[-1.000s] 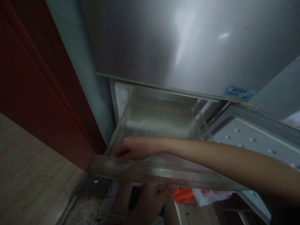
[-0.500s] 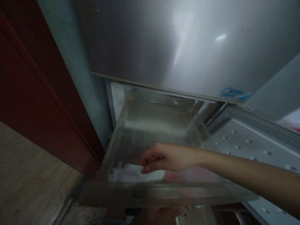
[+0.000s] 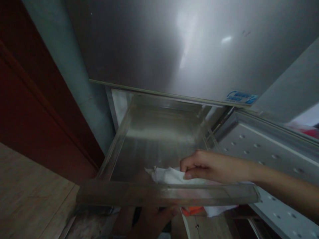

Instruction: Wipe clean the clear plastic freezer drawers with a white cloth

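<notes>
Pinched in my right hand [image 3: 199, 165] is a crumpled white cloth [image 3: 168, 175], inside a clear plastic drawer [image 3: 159, 132] pulled out of a fridge. The cloth lies just behind the drawer's front edge, which hides its lower part. My left hand [image 3: 159, 220] is dim and low in the picture, under the drawer's front. Its fingers are too dark to show whether they grip the drawer. Orange and white material [image 3: 194, 210] shows below the front edge; I cannot tell whether it belongs to the cloth.
A grey metal fridge door [image 3: 149, 43] stands above the drawer. On the right, the lower door [image 3: 259, 156] hangs open with its dimpled inner side showing. A dark red wooden door frame [image 3: 50, 109] and tiled floor [image 3: 32, 196] are on the left.
My right hand has moved to the right along the drawer's front, dragging the white cloth with it. Orange and white material now shows below the front edge. The view has shifted slightly.
</notes>
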Demonstrator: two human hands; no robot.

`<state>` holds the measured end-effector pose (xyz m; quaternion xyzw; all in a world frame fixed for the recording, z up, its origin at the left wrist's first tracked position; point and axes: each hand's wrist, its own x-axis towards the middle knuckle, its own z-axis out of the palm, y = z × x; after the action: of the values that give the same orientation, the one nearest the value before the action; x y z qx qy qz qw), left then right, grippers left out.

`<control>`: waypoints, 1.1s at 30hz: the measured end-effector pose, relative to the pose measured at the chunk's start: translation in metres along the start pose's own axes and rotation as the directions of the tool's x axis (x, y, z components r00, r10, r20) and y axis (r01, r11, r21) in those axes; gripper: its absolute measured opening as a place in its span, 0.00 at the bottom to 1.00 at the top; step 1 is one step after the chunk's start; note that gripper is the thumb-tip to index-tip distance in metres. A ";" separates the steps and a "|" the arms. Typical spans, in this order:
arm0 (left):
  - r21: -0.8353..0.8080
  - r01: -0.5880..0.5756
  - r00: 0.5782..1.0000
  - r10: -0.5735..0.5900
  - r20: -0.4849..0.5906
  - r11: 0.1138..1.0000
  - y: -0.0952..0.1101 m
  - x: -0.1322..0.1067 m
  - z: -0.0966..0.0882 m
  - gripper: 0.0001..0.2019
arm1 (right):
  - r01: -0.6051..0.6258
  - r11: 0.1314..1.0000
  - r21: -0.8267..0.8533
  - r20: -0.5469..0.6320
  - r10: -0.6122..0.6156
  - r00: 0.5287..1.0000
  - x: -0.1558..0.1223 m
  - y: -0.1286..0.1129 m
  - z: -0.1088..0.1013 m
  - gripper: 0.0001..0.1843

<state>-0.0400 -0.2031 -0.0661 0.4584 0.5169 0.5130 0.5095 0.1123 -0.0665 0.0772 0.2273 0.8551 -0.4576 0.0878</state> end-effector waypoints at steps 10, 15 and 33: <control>-0.094 -0.025 0.999 0.021 -0.042 0.995 -0.008 0.004 -0.002 0.12 | -0.183 0.976 -0.115 -0.185 0.160 0.969 -0.033 0.009 0.013 0.14; -0.085 -0.051 0.995 0.044 -0.089 0.995 -0.028 0.006 -0.002 0.17 | -0.032 0.996 -0.082 -0.200 0.015 0.980 0.021 -0.011 0.027 0.10; -0.145 -0.015 0.980 -0.014 -0.197 0.989 -0.030 0.003 0.001 0.17 | 0.116 0.993 0.027 -0.081 -0.113 0.990 0.012 -0.003 0.016 0.11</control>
<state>-0.0376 -0.2012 -0.0962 0.3669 0.5259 0.5925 0.4876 0.0988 -0.0770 0.0664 0.1973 0.8621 -0.4662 0.0237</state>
